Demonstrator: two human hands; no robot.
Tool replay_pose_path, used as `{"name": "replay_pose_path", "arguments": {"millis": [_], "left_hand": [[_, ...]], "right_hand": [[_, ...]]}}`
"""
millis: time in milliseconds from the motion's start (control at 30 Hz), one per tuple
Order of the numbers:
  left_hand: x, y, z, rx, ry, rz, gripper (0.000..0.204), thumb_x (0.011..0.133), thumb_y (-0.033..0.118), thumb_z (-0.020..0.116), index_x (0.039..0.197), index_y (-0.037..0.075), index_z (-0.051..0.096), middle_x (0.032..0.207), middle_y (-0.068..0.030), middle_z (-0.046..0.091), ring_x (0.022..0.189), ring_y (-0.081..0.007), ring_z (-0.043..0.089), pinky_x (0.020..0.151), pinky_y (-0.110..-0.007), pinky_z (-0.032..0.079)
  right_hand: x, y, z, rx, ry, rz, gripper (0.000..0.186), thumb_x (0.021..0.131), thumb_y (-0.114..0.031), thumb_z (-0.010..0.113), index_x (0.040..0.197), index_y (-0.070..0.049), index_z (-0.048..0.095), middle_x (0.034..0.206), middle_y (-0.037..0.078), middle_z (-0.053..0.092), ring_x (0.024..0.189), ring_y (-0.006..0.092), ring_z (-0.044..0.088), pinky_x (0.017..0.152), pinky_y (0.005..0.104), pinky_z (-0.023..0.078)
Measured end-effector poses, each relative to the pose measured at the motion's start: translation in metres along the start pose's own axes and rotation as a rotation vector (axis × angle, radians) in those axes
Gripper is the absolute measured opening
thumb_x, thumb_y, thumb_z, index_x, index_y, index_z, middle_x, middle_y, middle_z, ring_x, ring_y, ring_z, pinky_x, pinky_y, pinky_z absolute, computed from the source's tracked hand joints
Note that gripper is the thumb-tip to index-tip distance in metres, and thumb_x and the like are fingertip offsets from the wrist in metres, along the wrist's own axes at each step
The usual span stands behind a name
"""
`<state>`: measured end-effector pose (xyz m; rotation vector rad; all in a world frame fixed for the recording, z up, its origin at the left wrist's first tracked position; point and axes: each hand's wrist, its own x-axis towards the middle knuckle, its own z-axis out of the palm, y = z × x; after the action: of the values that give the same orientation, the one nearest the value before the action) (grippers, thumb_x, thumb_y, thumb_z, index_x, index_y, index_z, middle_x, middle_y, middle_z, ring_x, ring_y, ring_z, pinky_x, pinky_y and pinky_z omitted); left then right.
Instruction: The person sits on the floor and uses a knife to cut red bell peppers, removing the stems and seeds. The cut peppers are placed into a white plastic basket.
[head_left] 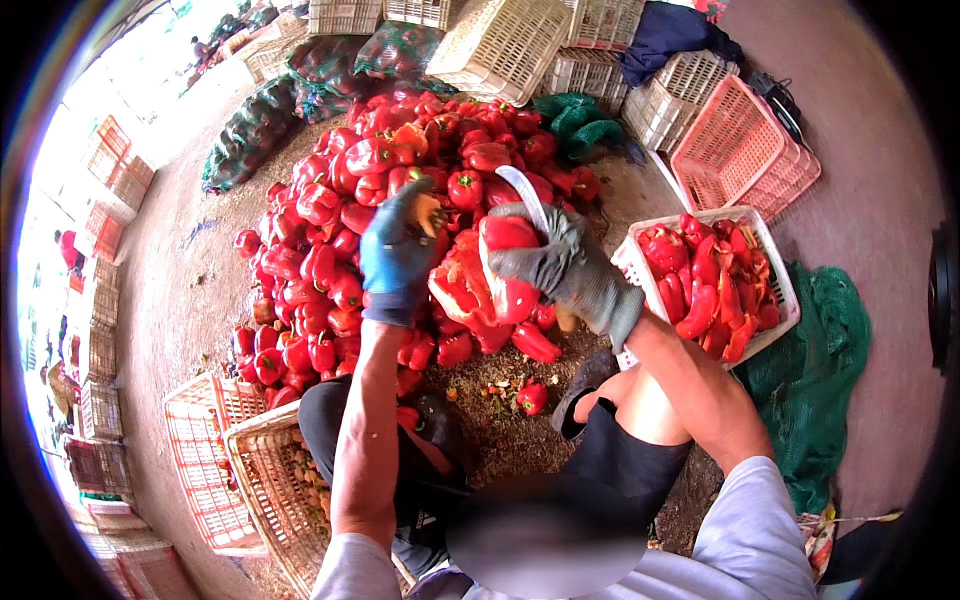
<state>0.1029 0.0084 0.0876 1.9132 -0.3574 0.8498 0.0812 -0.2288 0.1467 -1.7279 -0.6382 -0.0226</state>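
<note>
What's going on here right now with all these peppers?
A person sits on the ground before a big pepper pile. The right hand, in a grey glove, grips a red pepper that looks cut open, along with a curved knife. The left hand, in a blue glove, holds a small orange piece. A white crate of cut peppers sits to the right.

Knife handle (556, 262) hidden inside the right hand (566, 272); lower centre patch blurred.

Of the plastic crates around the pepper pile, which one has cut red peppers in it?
The white crate just beside the right hand, filled with red pepper pieces. The pink crates behind it and the stacked white ones look empty.
</note>
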Motion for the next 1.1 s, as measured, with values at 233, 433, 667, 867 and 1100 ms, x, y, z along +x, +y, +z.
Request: {"name": "replay_pose_path", "arguments": {"millis": [233, 433, 667, 867, 1100], "left_hand": [[0.006, 0.057, -0.058, -0.646, 0.259, -0.545, 0.046, 0.095, 0.016, 0.067, 0.140, 0.007, 0.059, 0.125, -0.0084, 0.068, 0.098, -0.0181, 0.070, 0.079, -0.029, 0.058], [-0.112, 0.037, -0.203, 0.302, 0.312, -0.353, 0.037, 0.098, 0.014, 0.065, 0.133, 0.003, 0.062, 0.121, -0.0094, 0.069, 0.100, -0.0200, 0.067, 0.087, -0.033, 0.055], [-0.245, 0.050, -0.323, 0.667, -0.121, -0.463, 0.062, 0.080, 0.015, 0.084, 0.137, 0.004, 0.062, 0.143, -0.0212, 0.058, 0.131, -0.0316, 0.057, 0.111, -0.040, 0.046], [-0.073, 0.161, -0.106, -0.779, -0.143, -0.545, 0.078, 0.095, 0.035, 0.073, 0.160, 0.014, 0.035, 0.154, -0.0172, 0.048, 0.136, -0.0338, 0.052, 0.101, -0.044, 0.054], [-0.028, 0.103, 0.023, 0.371, -0.162, 0.154, 0.054, 0.080, -0.009, 0.068, 0.133, -0.003, 0.063, 0.125, -0.0160, 0.069, 0.112, -0.0230, 0.065, 0.098, -0.036, 0.053]], "right_hand": [[-0.010, 0.003, -0.056, 0.489, 0.060, 0.302, 0.041, 0.083, -0.032, 0.083, 0.115, -0.009, 0.070, 0.091, -0.001, 0.071, 0.073, 0.0075, 0.067, 0.057, 0.0227, 0.053], [-0.018, -0.014, -0.063, 0.666, 0.042, 0.286, 0.044, 0.084, -0.030, 0.082, 0.120, -0.008, 0.071, 0.092, -0.002, 0.071, 0.075, 0.0070, 0.067, 0.065, 0.0244, 0.055], [-0.018, -0.038, -0.059, 0.659, -0.084, 0.203, 0.065, 0.082, -0.034, 0.080, 0.136, -0.003, 0.063, 0.109, 0.003, 0.068, 0.094, 0.0109, 0.065, 0.083, 0.0282, 0.055], [-0.030, -0.032, -0.036, 0.641, -0.099, 0.120, 0.066, 0.083, -0.031, 0.077, 0.139, -0.005, 0.055, 0.108, 0.007, 0.064, 0.092, 0.0180, 0.054, 0.076, 0.0340, 0.046], [-0.097, -0.080, -0.106, 0.655, 0.180, 0.166, 0.053, 0.081, -0.030, 0.081, 0.124, -0.004, 0.065, 0.085, 0.009, 0.071, 0.036, 0.0120, 0.053, 0.028, 0.0253, 0.042]]}}
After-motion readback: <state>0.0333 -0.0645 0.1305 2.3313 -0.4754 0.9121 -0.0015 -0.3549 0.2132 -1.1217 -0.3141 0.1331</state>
